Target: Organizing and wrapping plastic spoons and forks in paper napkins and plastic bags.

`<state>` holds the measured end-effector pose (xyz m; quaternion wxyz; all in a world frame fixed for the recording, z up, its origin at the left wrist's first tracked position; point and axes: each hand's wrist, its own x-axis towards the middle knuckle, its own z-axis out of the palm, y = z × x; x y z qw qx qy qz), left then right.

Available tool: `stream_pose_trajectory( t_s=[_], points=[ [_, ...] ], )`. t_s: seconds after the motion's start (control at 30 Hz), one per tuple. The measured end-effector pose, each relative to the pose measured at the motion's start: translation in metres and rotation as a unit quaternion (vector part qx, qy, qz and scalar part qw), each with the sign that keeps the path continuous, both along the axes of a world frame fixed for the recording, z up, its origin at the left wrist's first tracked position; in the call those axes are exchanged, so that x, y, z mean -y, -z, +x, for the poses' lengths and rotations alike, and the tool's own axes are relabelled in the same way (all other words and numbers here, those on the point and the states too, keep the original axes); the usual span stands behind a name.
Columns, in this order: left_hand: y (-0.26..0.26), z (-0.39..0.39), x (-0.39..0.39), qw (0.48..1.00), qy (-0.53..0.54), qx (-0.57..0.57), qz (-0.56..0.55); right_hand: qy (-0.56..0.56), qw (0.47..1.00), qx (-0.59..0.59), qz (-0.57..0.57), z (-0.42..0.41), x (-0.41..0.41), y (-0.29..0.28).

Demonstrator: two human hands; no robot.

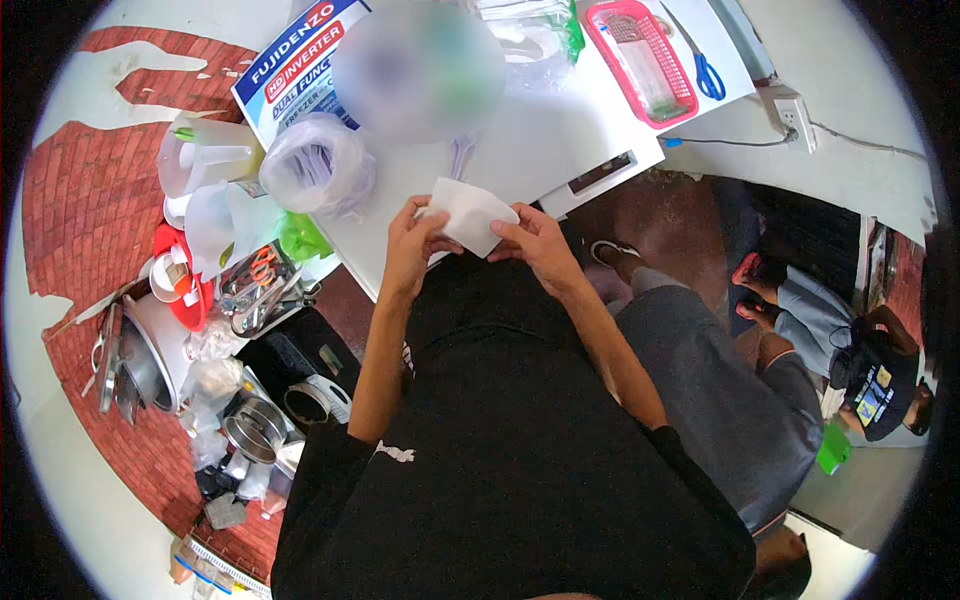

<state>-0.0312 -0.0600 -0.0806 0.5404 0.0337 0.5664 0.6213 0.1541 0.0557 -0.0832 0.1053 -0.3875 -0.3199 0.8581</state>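
Note:
Both of my hands hold a white paper napkin (471, 214), folded into a small rectangle, just above the front edge of a white freezer top (517, 161). My left hand (414, 244) pinches its left corner between thumb and fingers. At the right corner my right hand (536, 244) grips it the same way. Behind the napkin lies a narrow lavender item (463, 154), partly hidden. To the left stands an open clear plastic bag (319, 165) with lavender pieces inside. A round blur hides what lies beyond.
At the back right lie a pink plastic basket (643, 64) and blue-handled scissors (707, 71). Plastic-wrapped goods (529, 34) sit at the back. Translucent pitchers (206, 157), orange-handled tools (262, 266) and pots (255, 429) crowd the left. Another person (874, 367) is at far right.

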Motion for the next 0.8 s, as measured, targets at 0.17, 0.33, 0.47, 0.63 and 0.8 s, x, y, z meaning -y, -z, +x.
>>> stream_pose_trajectory(
  t_s=[0.17, 0.33, 0.47, 0.63, 0.8],
  points=[
    [0.012, 0.004, 0.009, 0.993, 0.117, -0.012, -0.026, 0.007, 0.999, 0.018, 0.035, 0.008, 0.012, 0.009],
    [0.008, -0.004, 0.0, 0.987, 0.148, -0.042, -0.038, -0.025, 0.993, 0.025, 0.117, 0.015, 0.012, 0.014],
    [-0.005, -0.016, -0.002, 0.956, 0.251, -0.142, -0.06, -0.021, 0.996, 0.026, 0.08, 0.023, 0.004, 0.011],
    [-0.007, -0.021, 0.002, 0.938, 0.286, -0.195, -0.028, -0.015, 0.997, 0.021, 0.073, 0.022, -0.001, 0.002],
    [-0.015, -0.021, 0.003, 0.94, 0.298, -0.151, -0.063, -0.023, 0.998, -0.009, 0.057, 0.024, -0.001, 0.001]
  ],
)
